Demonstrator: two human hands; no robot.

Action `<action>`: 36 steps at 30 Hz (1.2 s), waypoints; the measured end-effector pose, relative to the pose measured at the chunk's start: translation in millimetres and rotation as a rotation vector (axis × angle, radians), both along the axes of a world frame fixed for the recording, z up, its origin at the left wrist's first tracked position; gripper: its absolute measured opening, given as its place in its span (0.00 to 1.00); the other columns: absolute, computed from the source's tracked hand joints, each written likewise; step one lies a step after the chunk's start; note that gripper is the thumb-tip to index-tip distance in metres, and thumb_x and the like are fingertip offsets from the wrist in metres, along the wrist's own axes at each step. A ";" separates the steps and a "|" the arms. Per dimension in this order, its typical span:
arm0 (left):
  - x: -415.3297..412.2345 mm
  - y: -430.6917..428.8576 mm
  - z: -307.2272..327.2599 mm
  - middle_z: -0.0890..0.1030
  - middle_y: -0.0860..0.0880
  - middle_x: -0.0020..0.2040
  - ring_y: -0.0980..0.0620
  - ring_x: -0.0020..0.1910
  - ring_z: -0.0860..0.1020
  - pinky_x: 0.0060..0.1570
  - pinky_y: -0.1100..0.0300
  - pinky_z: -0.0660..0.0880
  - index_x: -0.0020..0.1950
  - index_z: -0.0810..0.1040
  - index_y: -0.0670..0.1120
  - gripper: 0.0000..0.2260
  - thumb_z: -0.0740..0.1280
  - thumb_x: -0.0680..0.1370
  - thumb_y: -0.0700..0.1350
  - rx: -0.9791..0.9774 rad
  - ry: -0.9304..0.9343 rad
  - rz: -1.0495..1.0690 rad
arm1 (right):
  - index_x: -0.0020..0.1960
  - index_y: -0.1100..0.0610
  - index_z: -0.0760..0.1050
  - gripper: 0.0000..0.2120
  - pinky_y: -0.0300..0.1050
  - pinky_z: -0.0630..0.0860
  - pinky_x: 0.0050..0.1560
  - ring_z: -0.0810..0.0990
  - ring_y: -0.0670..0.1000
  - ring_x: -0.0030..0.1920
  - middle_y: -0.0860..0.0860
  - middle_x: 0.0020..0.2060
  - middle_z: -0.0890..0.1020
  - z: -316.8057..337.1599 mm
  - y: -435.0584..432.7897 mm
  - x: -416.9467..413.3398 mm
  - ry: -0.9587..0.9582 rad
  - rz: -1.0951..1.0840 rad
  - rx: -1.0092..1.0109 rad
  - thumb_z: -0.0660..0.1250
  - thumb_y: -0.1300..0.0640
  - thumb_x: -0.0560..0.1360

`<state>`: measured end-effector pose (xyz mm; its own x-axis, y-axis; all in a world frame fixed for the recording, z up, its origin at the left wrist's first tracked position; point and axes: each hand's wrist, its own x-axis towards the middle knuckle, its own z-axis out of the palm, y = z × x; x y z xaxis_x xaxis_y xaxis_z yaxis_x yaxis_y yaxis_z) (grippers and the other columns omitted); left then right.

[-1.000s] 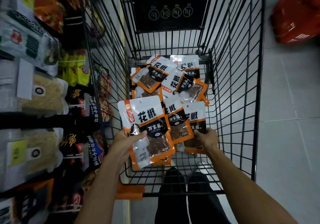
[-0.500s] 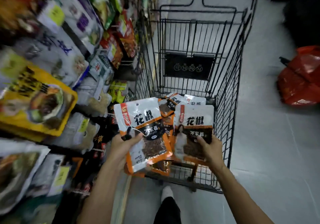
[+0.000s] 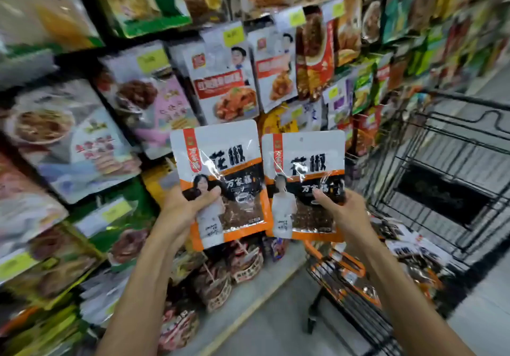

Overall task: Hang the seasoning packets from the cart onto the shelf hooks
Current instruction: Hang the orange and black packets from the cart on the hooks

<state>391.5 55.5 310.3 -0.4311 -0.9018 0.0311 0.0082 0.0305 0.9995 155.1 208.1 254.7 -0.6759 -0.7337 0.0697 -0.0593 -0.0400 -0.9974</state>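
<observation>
A supermarket aisle, its shelving (image 3: pixel 91 19) crowded from top to bottom with hanging bags of seasonings and sauces (image 3: pixel 223 79), many carrying yellow price tags, fills the left and centre of the view; much of it is smeared by motion blur. Pale floor tiles (image 3: pixel 265 325) run along the foot of the display. To the right stands a black wire cart (image 3: pixel 452 162) with orange trim, more seasoning packets (image 3: pixel 414 256) lying in its basket. In front of the shelves, a person holds up two matching white-and-orange packets side by side, upright, their inner edges just touching. The left hand (image 3: pixel 183 212) grasps the left packet (image 3: pixel 220 182) at its lower left corner, thumb across the front. The right hand (image 3: pixel 342 212) grips the right packet (image 3: pixel 306 182) at its lower right, fingers closed on it. Neither packet is on a hook.
</observation>
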 end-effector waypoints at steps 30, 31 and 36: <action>611.2 14.3 114.4 0.75 0.59 0.28 0.51 0.33 0.78 0.48 0.46 0.75 0.31 0.78 0.51 0.08 0.76 0.64 0.46 -0.304 0.026 0.707 | 0.44 0.61 0.80 0.11 0.49 0.78 0.48 0.83 0.43 0.44 0.49 0.38 0.86 124.7 -201.2 561.9 0.036 0.845 -0.174 0.72 0.52 0.73; 613.4 10.7 113.0 0.76 0.59 0.28 0.54 0.33 0.79 0.47 0.48 0.74 0.31 0.78 0.53 0.07 0.76 0.63 0.46 -0.303 0.050 0.697 | 0.48 0.64 0.80 0.15 0.53 0.77 0.54 0.83 0.51 0.49 0.56 0.44 0.85 125.1 -204.5 564.4 0.036 0.842 -0.178 0.72 0.51 0.73; 612.1 2.2 110.4 0.84 0.52 0.40 0.51 0.42 0.83 0.48 0.51 0.76 0.44 0.81 0.51 0.14 0.77 0.61 0.46 -0.291 0.092 0.677 | 0.47 0.59 0.80 0.12 0.36 0.75 0.41 0.82 0.43 0.42 0.49 0.40 0.85 124.8 -222.0 565.2 -0.008 0.801 -0.126 0.73 0.50 0.72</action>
